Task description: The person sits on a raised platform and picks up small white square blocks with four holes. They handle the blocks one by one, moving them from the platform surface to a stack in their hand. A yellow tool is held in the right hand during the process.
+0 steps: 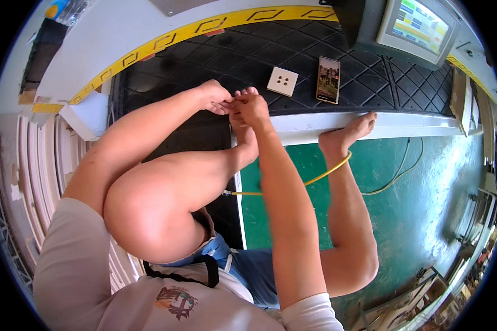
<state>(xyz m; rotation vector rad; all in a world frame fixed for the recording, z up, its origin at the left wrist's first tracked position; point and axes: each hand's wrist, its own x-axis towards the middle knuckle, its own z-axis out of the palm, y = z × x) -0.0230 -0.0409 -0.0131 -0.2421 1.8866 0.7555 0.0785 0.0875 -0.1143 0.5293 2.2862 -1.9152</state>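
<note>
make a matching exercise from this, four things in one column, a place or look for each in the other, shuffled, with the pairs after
Things
1. right hand
2. phone
3. yellow hose
4. square plate

Place or look
A. pale, with four dark spots
B. over the green floor
C. by the left foot
D. showing a lit picture

Pairs: 1-C, 2-D, 3-B, 4-A

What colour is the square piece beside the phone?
The square piece is off-white with four dark spots; head view.
</note>
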